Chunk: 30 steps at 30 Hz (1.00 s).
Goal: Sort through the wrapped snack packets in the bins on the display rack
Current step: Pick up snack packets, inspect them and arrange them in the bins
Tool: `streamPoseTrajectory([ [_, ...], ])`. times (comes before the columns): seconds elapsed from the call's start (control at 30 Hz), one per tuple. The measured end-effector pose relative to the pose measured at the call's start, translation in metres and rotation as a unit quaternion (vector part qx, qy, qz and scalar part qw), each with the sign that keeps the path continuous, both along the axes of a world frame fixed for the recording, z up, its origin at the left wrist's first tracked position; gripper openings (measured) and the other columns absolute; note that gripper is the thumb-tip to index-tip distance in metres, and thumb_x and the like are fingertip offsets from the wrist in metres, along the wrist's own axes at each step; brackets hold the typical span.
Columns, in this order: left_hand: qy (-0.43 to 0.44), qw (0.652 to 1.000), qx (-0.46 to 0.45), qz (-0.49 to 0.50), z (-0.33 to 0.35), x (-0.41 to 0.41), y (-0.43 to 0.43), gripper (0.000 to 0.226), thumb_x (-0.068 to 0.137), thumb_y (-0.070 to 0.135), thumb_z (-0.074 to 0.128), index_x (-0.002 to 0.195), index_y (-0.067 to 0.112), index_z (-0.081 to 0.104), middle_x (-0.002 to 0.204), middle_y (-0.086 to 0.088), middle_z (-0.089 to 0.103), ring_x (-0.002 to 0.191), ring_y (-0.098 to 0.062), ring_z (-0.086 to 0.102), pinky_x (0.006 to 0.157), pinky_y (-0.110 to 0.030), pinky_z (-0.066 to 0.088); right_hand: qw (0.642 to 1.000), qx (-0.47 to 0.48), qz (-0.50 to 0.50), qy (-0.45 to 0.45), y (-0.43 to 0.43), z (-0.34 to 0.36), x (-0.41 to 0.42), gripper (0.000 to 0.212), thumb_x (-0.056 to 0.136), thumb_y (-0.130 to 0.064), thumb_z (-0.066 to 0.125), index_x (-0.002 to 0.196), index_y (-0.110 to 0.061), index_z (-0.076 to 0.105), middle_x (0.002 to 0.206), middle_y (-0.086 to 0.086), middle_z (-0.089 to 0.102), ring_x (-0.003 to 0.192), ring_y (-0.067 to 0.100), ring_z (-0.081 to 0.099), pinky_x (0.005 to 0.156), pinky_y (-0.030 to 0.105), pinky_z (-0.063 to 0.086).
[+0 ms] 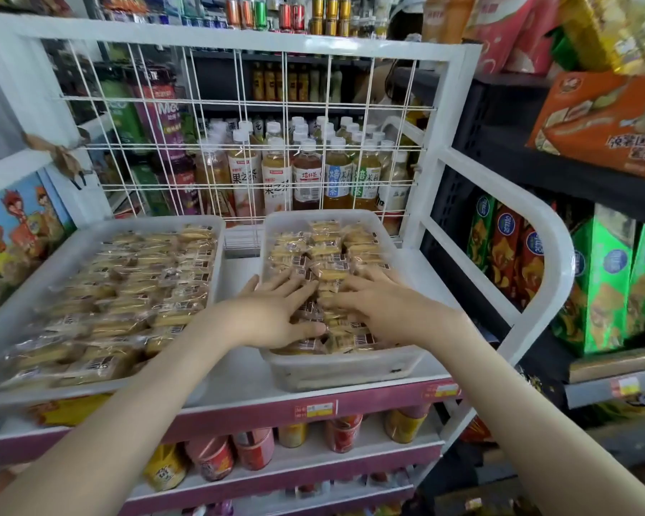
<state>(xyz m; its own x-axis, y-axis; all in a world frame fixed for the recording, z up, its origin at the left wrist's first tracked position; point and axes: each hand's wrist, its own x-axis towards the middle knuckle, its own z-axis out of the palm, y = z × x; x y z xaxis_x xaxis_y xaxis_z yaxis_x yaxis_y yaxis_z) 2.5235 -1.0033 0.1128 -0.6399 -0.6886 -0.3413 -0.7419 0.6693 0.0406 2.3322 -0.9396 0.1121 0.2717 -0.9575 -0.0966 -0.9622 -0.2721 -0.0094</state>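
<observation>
Two translucent plastic bins stand side by side on the white rack's top shelf. The right bin [345, 370] is heaped with small clear-wrapped yellow snack packets [326, 251]. Both my hands lie inside it on the near half of the heap. My left hand [276, 314] rests flat with fingers spread and straight, the thumb touching a packet near the bin's front. My right hand [378, 305] lies beside it, fingers stretched toward the left over the packets. The left bin [23, 292] holds several rows of the same packets [135, 288], untouched.
A white wire grid [239, 143] rises behind the bins, with bottled tea [306, 180] beyond it. The rack's curved white side rail [548, 262] stands at the right. Cans [254, 448] sit on the shelf below. Boxed snacks [604, 284] fill the dark shelving on the right.
</observation>
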Motion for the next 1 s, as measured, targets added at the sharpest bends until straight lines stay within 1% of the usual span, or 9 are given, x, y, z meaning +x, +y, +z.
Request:
streamPoseTrajectory([
  [0.13, 0.067, 0.997, 0.014, 0.038, 0.003, -0.002, 0.002, 0.080, 0.088, 0.071, 0.016, 0.154, 0.031, -0.003, 0.162, 0.003, -0.007, 0.149, -0.016, -0.010, 0.120, -0.048, -0.005, 0.994, 0.093, -0.009, -0.060, -0.006, 0.006, -0.011, 0.043, 0.103, -0.027, 0.035, 0.140, -0.049, 0.038, 0.143, -0.011, 0.035, 0.130, 0.020, 0.021, 0.113, 0.041, 0.018],
  [0.23, 0.154, 0.980, -0.054, 0.112, 0.003, -0.008, 0.002, 0.085, 0.085, 0.077, 0.015, 0.155, 0.031, -0.002, 0.162, -0.001, -0.008, 0.149, -0.025, -0.007, 0.117, -0.053, -0.003, 0.984, 0.022, -0.005, -0.177, -0.011, 0.011, -0.012, 0.035, 0.102, -0.025, 0.041, 0.134, -0.033, 0.053, 0.127, -0.002, 0.056, 0.115, 0.017, 0.046, 0.103, 0.036, 0.035],
  [0.3, 0.150, 0.977, -0.080, 0.132, 0.002, -0.013, -0.001, 0.092, 0.081, 0.082, 0.022, 0.154, 0.031, -0.004, 0.162, -0.003, -0.013, 0.149, -0.028, -0.010, 0.116, -0.056, -0.004, 0.971, -0.047, -0.041, -0.233, -0.017, 0.015, -0.011, 0.028, 0.100, -0.023, 0.047, 0.125, -0.023, 0.060, 0.116, -0.002, 0.063, 0.104, 0.013, 0.055, 0.092, 0.028, 0.042],
  [0.37, 0.117, 0.981, -0.071, 0.141, 0.000, -0.018, -0.003, 0.098, 0.078, 0.085, 0.026, 0.154, 0.032, -0.007, 0.160, -0.005, -0.018, 0.148, -0.029, -0.015, 0.117, -0.058, -0.006, 0.977, -0.066, -0.055, -0.198, -0.025, 0.017, -0.011, 0.024, 0.096, -0.024, 0.054, 0.117, -0.018, 0.063, 0.113, -0.003, 0.064, 0.104, 0.012, 0.056, 0.087, 0.023, 0.041],
  [0.47, 0.068, 0.986, -0.060, 0.142, -0.005, -0.024, -0.004, 0.097, 0.078, 0.087, 0.026, 0.154, 0.033, -0.002, 0.159, -0.006, -0.022, 0.146, -0.029, -0.022, 0.117, -0.058, -0.008, 0.993, -0.050, -0.048, -0.092, -0.036, 0.013, -0.006, 0.024, 0.090, -0.030, 0.063, 0.111, -0.018, 0.064, 0.110, -0.001, 0.062, 0.106, 0.016, 0.053, 0.091, 0.031, 0.043],
  [0.67, 0.045, 0.987, -0.065, 0.140, -0.006, -0.025, -0.004, 0.097, 0.078, 0.087, 0.025, 0.154, 0.033, -0.002, 0.161, -0.005, -0.017, 0.146, -0.028, -0.022, 0.118, -0.054, -0.006, 0.995, -0.098, -0.017, -0.019, -0.044, 0.010, 0.002, 0.011, 0.091, -0.024, 0.059, 0.099, -0.016, 0.060, 0.105, 0.004, 0.063, 0.102, 0.022, 0.056, 0.087, 0.039, 0.048],
  [0.8, 0.042, 0.988, -0.080, 0.129, -0.010, -0.024, -0.001, 0.095, 0.080, 0.086, 0.017, 0.155, 0.031, -0.003, 0.162, -0.004, -0.010, 0.146, -0.026, -0.022, 0.120, -0.051, 0.002, 0.995, -0.096, 0.000, -0.021, -0.046, 0.006, 0.000, 0.004, 0.093, -0.020, 0.055, 0.091, -0.017, 0.056, 0.101, 0.005, 0.062, 0.100, 0.024, 0.057, 0.085, 0.043, 0.049],
  [0.9, 0.031, 0.988, -0.094, 0.119, -0.013, -0.024, 0.000, 0.094, 0.081, 0.084, 0.010, 0.155, 0.028, -0.004, 0.162, -0.006, -0.010, 0.146, -0.026, -0.022, 0.121, -0.050, 0.005, 0.996, -0.083, 0.004, -0.040, -0.046, 0.007, -0.004, 0.009, 0.094, -0.019, 0.055, 0.087, -0.023, 0.052, 0.097, 0.003, 0.061, 0.098, 0.022, 0.056, 0.085, 0.043, 0.048],
  [1.0, 0.033, 0.988, -0.102, 0.114, -0.015, -0.023, 0.000, 0.093, 0.082, 0.082, 0.009, 0.155, 0.027, -0.004, 0.162, -0.007, -0.009, 0.146, -0.027, -0.022, 0.120, -0.049, 0.009, 0.995, -0.085, 0.007, -0.051, -0.046, 0.008, -0.007, 0.009, 0.096, -0.019, 0.052, 0.088, -0.018, 0.056, 0.093, 0.001, 0.059, 0.094, 0.020, 0.055, 0.086, 0.042, 0.047],
])
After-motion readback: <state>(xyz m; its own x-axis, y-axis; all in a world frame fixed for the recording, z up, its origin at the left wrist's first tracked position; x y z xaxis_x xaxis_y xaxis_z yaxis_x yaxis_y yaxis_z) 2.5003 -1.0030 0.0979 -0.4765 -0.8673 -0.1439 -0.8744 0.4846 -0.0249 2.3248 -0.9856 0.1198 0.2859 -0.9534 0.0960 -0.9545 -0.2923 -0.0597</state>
